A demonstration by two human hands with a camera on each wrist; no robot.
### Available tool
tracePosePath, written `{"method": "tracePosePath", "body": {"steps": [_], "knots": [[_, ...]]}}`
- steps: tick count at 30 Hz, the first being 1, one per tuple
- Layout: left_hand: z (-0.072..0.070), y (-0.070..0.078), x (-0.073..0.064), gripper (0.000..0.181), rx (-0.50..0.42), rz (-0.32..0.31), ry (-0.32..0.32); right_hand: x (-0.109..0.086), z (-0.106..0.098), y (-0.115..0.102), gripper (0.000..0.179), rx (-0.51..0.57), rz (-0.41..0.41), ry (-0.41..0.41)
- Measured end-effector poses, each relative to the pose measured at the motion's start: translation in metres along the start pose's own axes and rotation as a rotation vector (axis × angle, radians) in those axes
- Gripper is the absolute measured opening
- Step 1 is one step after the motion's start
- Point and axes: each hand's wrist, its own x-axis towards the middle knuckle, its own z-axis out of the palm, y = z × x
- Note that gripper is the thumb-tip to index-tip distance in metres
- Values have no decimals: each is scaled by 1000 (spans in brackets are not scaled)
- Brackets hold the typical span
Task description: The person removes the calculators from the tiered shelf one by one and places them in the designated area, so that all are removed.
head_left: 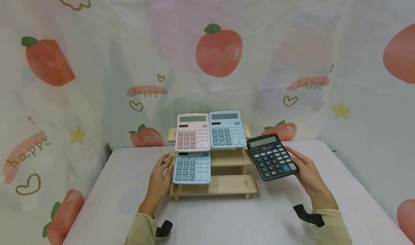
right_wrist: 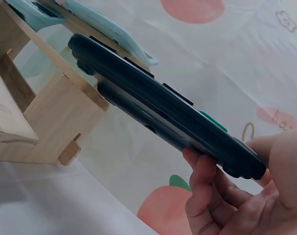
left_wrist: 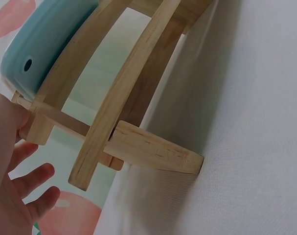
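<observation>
A three-tier wooden shelf [head_left: 214,190] stands on the table. My left hand [head_left: 160,180] holds the left end of its middle tier, beside a blue calculator [head_left: 192,169] lying there. In the left wrist view my thumb [left_wrist: 13,115] rests at the board's end and the other fingers are loosely bent. My right hand [head_left: 308,174] grips a black calculator [head_left: 272,158] by its lower right side, tilted, keys facing me. Its far end overlaps the shelf's right end in the right wrist view. A pink calculator [head_left: 192,133] and another blue calculator [head_left: 227,129] lean side by side on the top tier.
A white cloth [head_left: 227,219] covers the table beneath the shelf. Behind it hangs a patterned curtain [head_left: 181,39] with printed fruit and lettering. A black strap [head_left: 308,215] sticks out from the right sleeve, and another black strap [head_left: 164,228] from the left.
</observation>
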Motion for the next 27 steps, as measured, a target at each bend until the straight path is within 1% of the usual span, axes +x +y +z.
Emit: {"method": "tracePosePath", "body": {"steps": [7,10,12,22,27], "knots": [[2,-1,0,40,3,-17,-16,1,-3,4,58,10,13,86],[3,-2,1,40,3,-35,-27,2,-3,6,59,15,13,116],[3,-2,1,40,5,-34,-28,2,-3,7,59,30,17,132],[2,-3,0,40,20,-15,-4,6,-8,21,57,118,77,180],[1,-1,-1,40,13,-10,-1,8,-11,28,56,137,115,192]]}}
